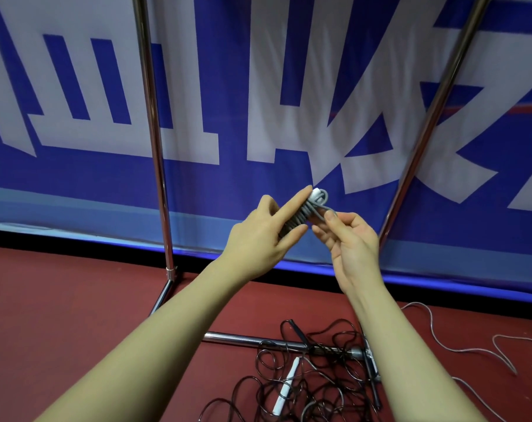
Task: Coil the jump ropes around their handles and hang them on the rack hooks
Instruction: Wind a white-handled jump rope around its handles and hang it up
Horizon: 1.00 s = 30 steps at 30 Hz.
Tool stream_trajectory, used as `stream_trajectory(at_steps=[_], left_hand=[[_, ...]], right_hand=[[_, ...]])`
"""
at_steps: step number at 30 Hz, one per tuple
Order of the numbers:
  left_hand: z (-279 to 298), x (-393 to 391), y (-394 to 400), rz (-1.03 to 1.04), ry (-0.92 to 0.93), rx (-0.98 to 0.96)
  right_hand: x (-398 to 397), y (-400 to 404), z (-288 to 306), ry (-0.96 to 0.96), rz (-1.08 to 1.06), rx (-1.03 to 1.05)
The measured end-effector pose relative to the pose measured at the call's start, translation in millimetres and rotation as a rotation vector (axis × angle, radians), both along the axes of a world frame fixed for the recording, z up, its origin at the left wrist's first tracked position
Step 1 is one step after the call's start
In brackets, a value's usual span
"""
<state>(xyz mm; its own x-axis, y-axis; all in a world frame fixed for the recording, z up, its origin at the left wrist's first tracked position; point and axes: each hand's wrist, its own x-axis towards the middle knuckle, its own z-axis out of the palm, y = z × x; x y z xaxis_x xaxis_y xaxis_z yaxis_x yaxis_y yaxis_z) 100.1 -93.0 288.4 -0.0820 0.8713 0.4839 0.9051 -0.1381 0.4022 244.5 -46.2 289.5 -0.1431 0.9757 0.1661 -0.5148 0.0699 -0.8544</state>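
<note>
The left hand holds the wound grey jump rope by its handles, with one finger straight along the coils. The right hand pinches the last loop of cord beside the bundle. It is best to keep the loop tight and tuck it under a turn, so the coil cannot spring loose. Down on the red floor, near the rack's bottom bar, lies a tangle of black rope. A clear rope lies to the right.
</note>
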Motion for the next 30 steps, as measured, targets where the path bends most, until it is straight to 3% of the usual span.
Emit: stream_trajectory(at_steps=[4,9,13,17,24,30], left_hand=[[1,2,-2,0.081,0.174,0.139],[-3,-3,-2,0.105,0.131,0.136],[-4,-3,0,0.128,0.114,0.009],[-5,-7,3,0.087,0.081,-0.037],[-5,-7,1,-0.148,-0.051,-0.135],[-13,6,0,-0.27,-0.267,-0.152]], right_hand=[[0,-2,1,-0.052,0.01,0.038],[8,-1,2,-0.36,-0.07,0.163],[10,2,-1,-0.269,0.029,0.074],[11,5,0,-0.281,0.082,0.14],[17,14,3,-0.214,-0.043,0.211],[14,16,-3,-0.116,-0.042,0.102]])
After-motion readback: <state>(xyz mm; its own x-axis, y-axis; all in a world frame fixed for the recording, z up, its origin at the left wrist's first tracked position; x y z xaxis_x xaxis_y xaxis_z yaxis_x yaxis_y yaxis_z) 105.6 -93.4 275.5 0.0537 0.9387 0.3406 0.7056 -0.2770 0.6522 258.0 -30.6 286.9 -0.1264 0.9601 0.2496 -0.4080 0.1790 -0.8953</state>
